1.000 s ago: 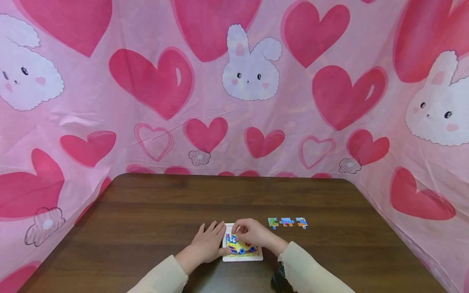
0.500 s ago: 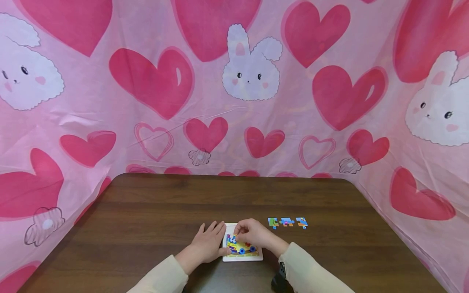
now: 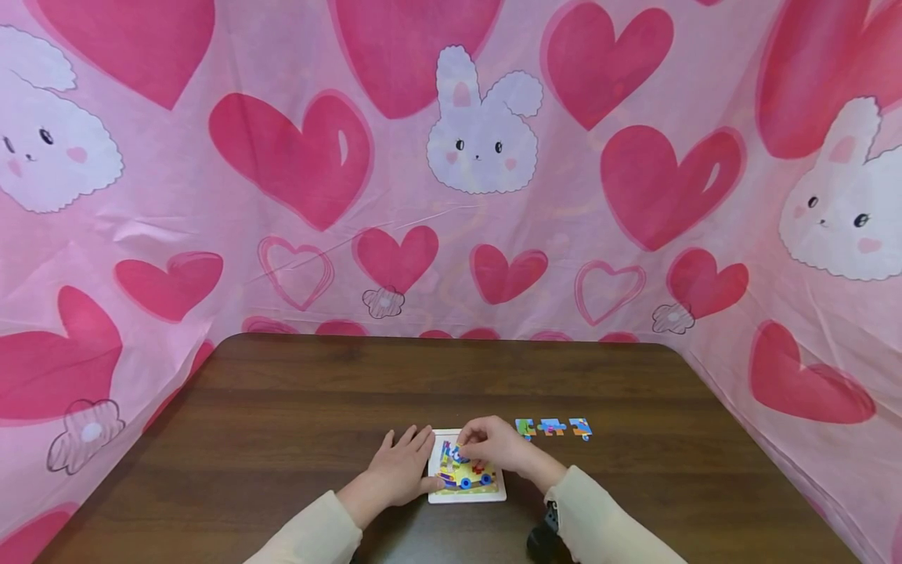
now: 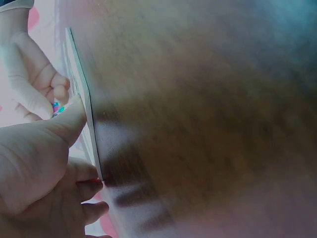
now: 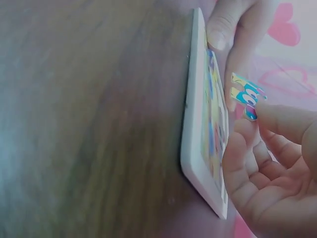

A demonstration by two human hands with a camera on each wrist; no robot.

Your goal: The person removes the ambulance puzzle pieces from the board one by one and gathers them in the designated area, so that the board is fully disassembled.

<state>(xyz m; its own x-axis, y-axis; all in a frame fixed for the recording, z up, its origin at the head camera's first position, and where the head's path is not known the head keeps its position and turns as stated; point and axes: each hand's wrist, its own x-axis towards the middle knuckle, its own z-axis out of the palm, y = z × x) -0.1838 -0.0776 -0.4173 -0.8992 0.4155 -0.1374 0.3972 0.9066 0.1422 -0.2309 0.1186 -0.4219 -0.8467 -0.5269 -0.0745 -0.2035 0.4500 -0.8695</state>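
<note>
A white-framed jigsaw puzzle board [image 3: 467,499] lies on the table, partly filled with a yellow cartoon vehicle picture. My left hand [image 3: 400,471] rests at its left side with fingers spread, the thumb lying over the frame's lower left. Between thumb and forefinger my right hand [image 3: 499,445] pinches a puzzle piece [image 5: 247,97] with cartoon eyes on blue. In the right wrist view this piece is tilted and raised clear of the board. The right hand covers the board's upper right part in the head view.
Right of the board, three loose puzzle pieces lie in a row: a green and blue one [image 3: 524,427], a blue one [image 3: 552,427] and a blue and orange one [image 3: 581,427]. Pink heart-and-rabbit cloth [image 3: 451,211] hangs around the brown table [image 3: 317,392].
My right hand has lifted the eyed piece away from the vehicle picture and moved slightly up and to the right. The left hand and the board have stayed in place.
</note>
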